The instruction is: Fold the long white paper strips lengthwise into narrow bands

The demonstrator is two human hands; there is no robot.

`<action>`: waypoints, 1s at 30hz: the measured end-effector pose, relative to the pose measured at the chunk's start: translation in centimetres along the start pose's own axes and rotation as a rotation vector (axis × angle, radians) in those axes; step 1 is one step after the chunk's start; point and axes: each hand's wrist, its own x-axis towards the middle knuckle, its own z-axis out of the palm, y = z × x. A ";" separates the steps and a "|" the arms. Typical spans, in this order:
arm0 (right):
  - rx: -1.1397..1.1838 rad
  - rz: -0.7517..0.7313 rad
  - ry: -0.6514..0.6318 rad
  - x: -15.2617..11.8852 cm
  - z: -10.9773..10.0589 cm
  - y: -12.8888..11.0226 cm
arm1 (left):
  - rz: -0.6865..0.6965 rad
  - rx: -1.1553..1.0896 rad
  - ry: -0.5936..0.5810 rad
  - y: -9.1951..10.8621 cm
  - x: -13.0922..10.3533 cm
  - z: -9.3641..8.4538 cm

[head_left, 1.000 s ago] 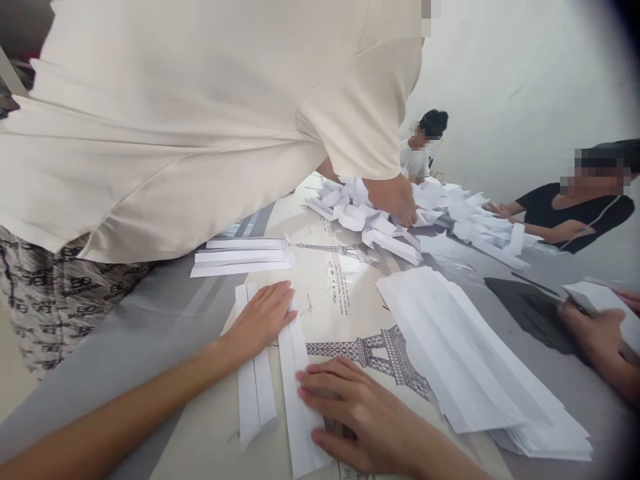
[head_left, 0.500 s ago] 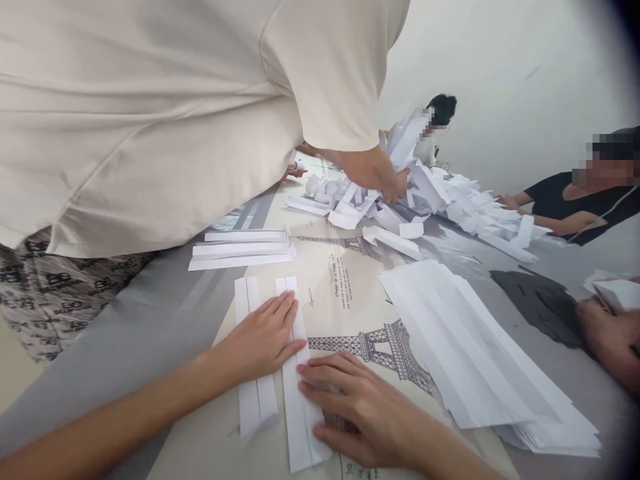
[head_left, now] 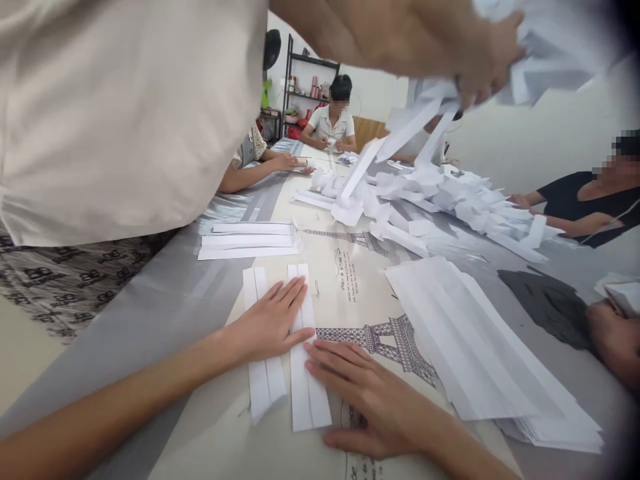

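Two folded white paper strips lie side by side on the printed table cover (head_left: 200,427). My left hand (head_left: 273,323) lies flat across the upper part of the right-hand strip (head_left: 311,407), its thumb stretched over the strip, and its wrist crosses the left-hand strip (head_left: 260,347). My right hand (head_left: 373,397) is palm down with its fingers apart, the fingertips touching the right edge of the same strip. Beyond my left hand, several folded strips (head_left: 250,241) lie crosswise. To the right of my right hand is a stack of white paper sheets (head_left: 460,340).
A person in a beige shirt (head_left: 125,120) leans over the left side, an arm stretched across the top holding a bundle of white paper (head_left: 555,60). A heap of paper pieces (head_left: 440,193) covers the far table. Other people sit around it; another person's hand (head_left: 613,340) is at right.
The beige-shirted person's arm has risen with paper from the heap, uncovering people and shelves behind. My hands stay at the strip; the view has shifted slightly.
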 end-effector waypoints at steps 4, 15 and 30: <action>0.009 -0.008 0.026 -0.3 0.1 0.3 | -0.028 -0.002 0.034 -0.1 0.1 0.2; 0.171 -0.041 0.063 -1.1 -1.6 0.6 | -0.027 -0.025 0.083 -0.3 0.0 0.6; -0.076 -0.153 0.286 0.2 0.8 0.3 | -0.029 -0.027 0.095 -0.3 0.0 0.8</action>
